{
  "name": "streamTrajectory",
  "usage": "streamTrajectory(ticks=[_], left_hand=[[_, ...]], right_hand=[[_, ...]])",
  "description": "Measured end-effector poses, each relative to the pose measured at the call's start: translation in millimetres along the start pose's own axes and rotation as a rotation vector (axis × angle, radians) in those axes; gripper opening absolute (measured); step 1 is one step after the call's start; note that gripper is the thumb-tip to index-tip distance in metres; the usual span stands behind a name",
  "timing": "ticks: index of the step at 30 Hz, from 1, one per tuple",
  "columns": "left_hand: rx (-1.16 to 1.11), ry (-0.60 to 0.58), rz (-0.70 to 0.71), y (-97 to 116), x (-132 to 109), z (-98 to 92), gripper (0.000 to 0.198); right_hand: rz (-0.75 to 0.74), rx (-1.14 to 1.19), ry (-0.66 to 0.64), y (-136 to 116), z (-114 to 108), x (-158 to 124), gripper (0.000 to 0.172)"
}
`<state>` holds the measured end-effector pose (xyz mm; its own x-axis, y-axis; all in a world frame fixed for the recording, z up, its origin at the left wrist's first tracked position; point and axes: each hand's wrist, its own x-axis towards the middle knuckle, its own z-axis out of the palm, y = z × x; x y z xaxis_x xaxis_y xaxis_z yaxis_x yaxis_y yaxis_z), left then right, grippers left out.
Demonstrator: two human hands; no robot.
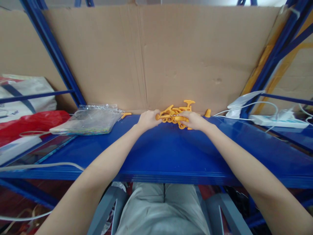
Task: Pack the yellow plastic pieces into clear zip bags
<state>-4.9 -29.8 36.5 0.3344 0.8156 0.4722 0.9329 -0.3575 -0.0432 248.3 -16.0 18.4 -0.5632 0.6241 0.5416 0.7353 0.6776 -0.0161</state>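
Observation:
A pile of yellow plastic corkscrews (169, 119) with spiral metal shafts lies on the blue shelf against the cardboard. At the pile's left side, my left hand (148, 119) is closed, its fingertips pinching the yellow end of a corkscrew. My right hand (194, 120) grips a yellow curved handle (180, 118) at the pile's right side. One T-shaped yellow handle (189, 102) sticks up behind my right hand. To the right stands a small yellow cap-like piece (207, 113). A single corkscrew (125, 115) lies apart on the left, beside the plastic bags.
Clear plastic bags (90, 120) lie in a stack on the left, near a red bag (36, 125) and a tablet-like flat device (52, 148). White cables and a power strip (278, 121) sit at right. Blue posts and a cardboard wall (171, 58) bound the shelf.

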Motion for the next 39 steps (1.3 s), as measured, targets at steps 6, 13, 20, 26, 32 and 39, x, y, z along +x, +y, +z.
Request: streamTrajectory(ticks=[6,13,20,26,32,39], left_hand=[[0.013,-0.042,-0.026,1,0,-1.0,0.035],[0.006,-0.07,-0.041,0,1,-0.5,0.037],[0.01,-0.085,-0.05,-2,1,3.5,0.04],[0.03,-0.097,-0.065,-5,3,5.2,0.037],[0.014,-0.106,-0.069,-2,2,4.6,0.037],[-0.046,-0.105,-0.042,19,-6,0.3,0.035]], right_hand=[[0.03,0.017,-0.05,-8,0,1,0.034],[0.088,-0.026,-0.074,-1,0,-3,0.025],[0.112,-0.048,-0.102,2,-2,-3,0.019],[0.098,-0.021,-0.075,3,-1,-2,0.023],[0.072,-0.008,-0.077,4,3,-1,0.025],[-0.031,0.008,-0.029,-12,7,-1,0.038]])
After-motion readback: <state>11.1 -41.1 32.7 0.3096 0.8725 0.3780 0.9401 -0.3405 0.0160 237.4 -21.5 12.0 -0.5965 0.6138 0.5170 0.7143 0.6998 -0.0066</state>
